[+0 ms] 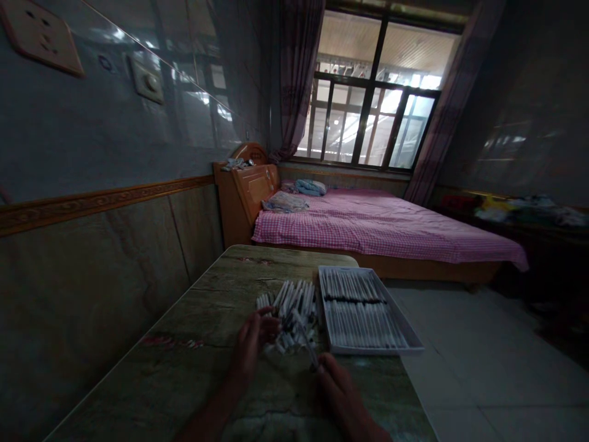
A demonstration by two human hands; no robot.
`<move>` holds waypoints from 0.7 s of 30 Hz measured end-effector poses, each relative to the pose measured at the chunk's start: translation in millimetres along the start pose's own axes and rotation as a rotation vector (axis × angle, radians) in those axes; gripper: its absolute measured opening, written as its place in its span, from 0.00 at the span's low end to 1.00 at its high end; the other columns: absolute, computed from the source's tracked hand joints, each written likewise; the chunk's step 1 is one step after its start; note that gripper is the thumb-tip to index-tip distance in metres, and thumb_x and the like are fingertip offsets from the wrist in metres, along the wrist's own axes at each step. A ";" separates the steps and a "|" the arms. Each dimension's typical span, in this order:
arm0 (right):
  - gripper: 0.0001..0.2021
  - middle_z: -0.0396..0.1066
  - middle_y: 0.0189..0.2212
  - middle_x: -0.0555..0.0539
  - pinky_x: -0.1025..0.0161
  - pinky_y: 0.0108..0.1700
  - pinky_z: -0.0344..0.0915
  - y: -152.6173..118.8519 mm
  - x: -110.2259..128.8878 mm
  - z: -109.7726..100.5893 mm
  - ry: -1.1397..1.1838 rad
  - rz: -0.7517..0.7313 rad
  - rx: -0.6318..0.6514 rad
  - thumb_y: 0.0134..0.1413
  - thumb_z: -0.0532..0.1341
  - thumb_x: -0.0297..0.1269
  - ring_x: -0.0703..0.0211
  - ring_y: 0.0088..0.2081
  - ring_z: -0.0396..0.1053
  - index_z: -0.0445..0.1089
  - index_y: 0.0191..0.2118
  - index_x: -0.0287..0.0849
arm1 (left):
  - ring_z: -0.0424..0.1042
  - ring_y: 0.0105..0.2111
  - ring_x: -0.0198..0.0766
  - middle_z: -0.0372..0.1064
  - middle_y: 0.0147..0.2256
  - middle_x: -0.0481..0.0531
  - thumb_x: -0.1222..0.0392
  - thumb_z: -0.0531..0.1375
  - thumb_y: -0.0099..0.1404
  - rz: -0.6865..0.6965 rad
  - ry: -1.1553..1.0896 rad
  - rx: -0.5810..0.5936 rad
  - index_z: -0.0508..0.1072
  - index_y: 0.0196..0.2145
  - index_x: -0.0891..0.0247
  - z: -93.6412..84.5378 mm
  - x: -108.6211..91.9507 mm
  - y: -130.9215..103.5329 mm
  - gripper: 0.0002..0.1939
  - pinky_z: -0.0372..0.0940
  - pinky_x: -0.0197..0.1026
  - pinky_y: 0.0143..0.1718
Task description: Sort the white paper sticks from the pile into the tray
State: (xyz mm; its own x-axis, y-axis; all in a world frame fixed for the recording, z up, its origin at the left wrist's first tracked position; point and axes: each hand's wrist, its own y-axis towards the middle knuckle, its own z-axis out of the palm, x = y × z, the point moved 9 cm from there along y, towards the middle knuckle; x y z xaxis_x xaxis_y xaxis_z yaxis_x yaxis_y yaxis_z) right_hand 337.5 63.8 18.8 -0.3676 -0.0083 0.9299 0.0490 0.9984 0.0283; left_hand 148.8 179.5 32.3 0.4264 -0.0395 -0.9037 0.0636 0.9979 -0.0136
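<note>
A loose pile of slim whitish pens [294,307], some with dark parts, lies on the table. My left hand [254,336] is at the pile's near left side, its fingers bent and a little apart, with nothing visible in them. Closer to me, my right hand [335,382] pinches one pen [310,351] by its dark end, and the pale shaft slants up toward the pile. To the right of the pile stands a shallow white tray [405,325], where similar pens are lined up side by side in two rows.
The marble-patterned table [202,307] runs close along the tiled wall [92,264] on my left. Beyond it stands a bed [368,227] with a pink checked sheet and wooden headboard [248,190]. Tiled floor [464,344] shows on the right, past the table edge.
</note>
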 end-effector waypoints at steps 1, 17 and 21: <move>0.23 0.71 0.35 0.48 0.64 0.41 0.62 0.3 1.7 -6.7 0.029 -0.002 -0.030 0.60 0.50 0.57 0.57 0.38 0.67 0.71 0.42 0.43 | 0.75 0.26 0.41 0.76 0.29 0.54 0.35 0.62 0.52 0.030 0.035 -0.037 0.73 0.41 0.65 -5.1 -3.5 1.3 0.31 0.66 0.38 0.24; 0.19 0.77 0.36 0.39 0.64 0.37 0.62 99.1 -19.8 -205.7 -0.659 0.245 -0.462 0.56 0.50 0.39 0.52 0.40 0.74 0.76 0.36 0.36 | 0.71 0.22 0.39 0.72 0.23 0.49 0.42 0.57 0.57 0.239 0.376 -0.111 0.72 0.35 0.62 -18.9 4.2 23.4 0.20 0.64 0.38 0.23; 0.19 0.76 0.37 0.36 0.63 0.37 0.61 110.3 -36.9 -215.2 -0.793 0.379 -0.475 0.57 0.49 0.37 0.49 0.41 0.74 0.77 0.36 0.35 | 0.71 0.22 0.38 0.72 0.23 0.48 0.45 0.56 0.58 0.267 0.430 -0.091 0.72 0.36 0.61 -16.8 5.0 24.5 0.17 0.66 0.38 0.26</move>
State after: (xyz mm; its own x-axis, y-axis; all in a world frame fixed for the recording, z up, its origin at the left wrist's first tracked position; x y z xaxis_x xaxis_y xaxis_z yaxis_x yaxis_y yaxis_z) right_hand 556.3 162.2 66.5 -0.7562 0.5187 0.3989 0.5939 0.8000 0.0854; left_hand 137.4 204.6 20.3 0.0062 0.2234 -0.9747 -0.0842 0.9714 0.2221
